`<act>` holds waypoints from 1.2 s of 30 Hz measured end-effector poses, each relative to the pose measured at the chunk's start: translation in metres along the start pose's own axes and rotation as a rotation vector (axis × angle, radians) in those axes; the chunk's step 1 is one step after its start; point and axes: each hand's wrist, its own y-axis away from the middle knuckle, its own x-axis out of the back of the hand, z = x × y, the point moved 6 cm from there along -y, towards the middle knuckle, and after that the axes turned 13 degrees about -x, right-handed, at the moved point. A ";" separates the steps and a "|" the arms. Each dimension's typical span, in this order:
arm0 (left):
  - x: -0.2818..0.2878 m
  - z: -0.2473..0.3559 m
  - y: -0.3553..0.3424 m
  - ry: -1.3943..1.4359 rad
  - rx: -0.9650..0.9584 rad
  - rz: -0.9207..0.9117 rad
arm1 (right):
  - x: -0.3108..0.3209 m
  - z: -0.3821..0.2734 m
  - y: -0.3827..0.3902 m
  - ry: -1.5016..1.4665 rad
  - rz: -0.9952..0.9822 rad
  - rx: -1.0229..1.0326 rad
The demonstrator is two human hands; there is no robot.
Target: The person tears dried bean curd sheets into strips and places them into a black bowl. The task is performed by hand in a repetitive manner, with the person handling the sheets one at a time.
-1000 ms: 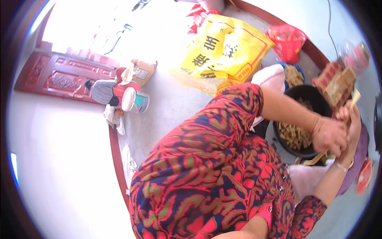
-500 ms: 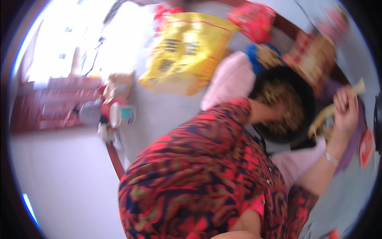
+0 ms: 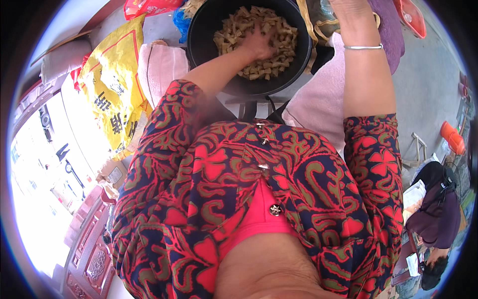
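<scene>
A black pot holds many small, pale brown strip-like pieces. My left hand is down among the pieces, its fingers apart and their tips partly buried. My right hand reaches to the top edge beside long pale strips; its fingers are cut off or out of sight, so I cannot tell what it holds. Pink cloths lie below the pot at either side, and a purple cloth is beside my right forearm.
A yellow sack, red bag and blue item lie to the left, near an open red door and bright doorway. On the right are a red basket, orange plastic objects and a dark bag.
The head view has swung, bringing the pot to top centre. My left hand moved from beside my right hand down into the pieces; my right hand now reaches to the top edge.
</scene>
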 end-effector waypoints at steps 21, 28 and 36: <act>0.263 0.015 0.082 1.074 -0.481 0.724 | -0.029 0.028 -0.006 0.107 -0.146 -0.128; 0.283 0.033 0.059 1.448 -0.514 0.832 | -0.047 0.051 -0.005 -0.039 -0.090 -0.271; 0.341 0.000 0.075 1.906 -0.512 1.138 | -0.070 0.018 0.000 0.461 0.109 -0.132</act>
